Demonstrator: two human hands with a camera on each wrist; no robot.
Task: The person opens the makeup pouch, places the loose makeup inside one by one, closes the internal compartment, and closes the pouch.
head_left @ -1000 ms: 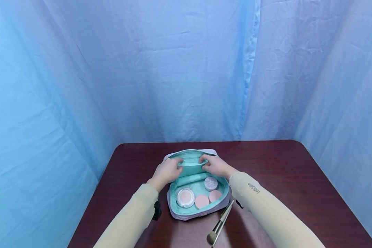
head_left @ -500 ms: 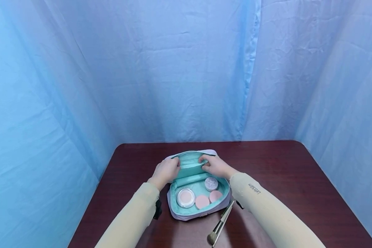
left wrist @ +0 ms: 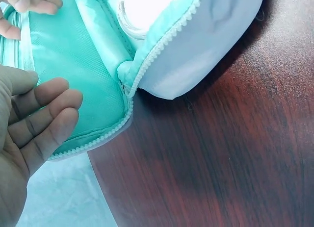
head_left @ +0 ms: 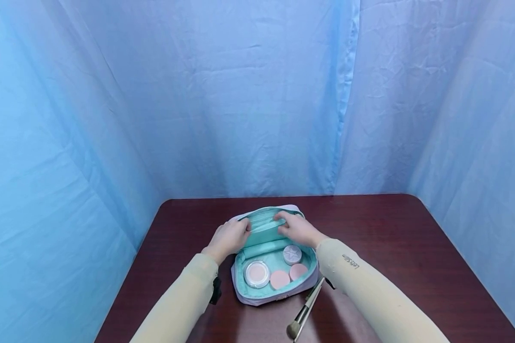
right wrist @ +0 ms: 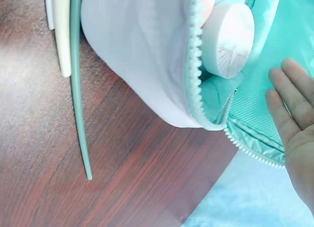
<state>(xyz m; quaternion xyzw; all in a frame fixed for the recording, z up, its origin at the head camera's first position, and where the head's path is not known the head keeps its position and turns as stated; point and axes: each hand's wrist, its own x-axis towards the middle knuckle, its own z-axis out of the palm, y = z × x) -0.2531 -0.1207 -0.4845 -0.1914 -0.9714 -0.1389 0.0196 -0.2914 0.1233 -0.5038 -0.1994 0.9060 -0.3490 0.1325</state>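
A lilac makeup bag (head_left: 263,301) with a mint lining lies unzipped on the table, its lid (head_left: 262,237) folded back. At the lid's left side my left hand (head_left: 229,237) pinches the edge of the inner pocket (left wrist: 64,55) between thumb and index finger; its other fingers are loosely bent. My right hand (head_left: 299,229) is at the pocket's right side, thumb and index finger apart around its edge, the other fingers extended in the right wrist view. Inside the bag sit a round compact (head_left: 257,274), two pink round cases (head_left: 280,279) and a star-patterned round case (head_left: 292,254).
Makeup brushes (head_left: 302,317) lie on the table against the bag's right front, by the right forearm. The dark red-brown table (head_left: 369,224) has rounded far corners. Blue curtains (head_left: 257,119) hang behind it and at both sides.
My left thumb and index finger have come together on the pocket edge, after standing apart. The right hand has hardly moved. The bag and its contents stay in place.
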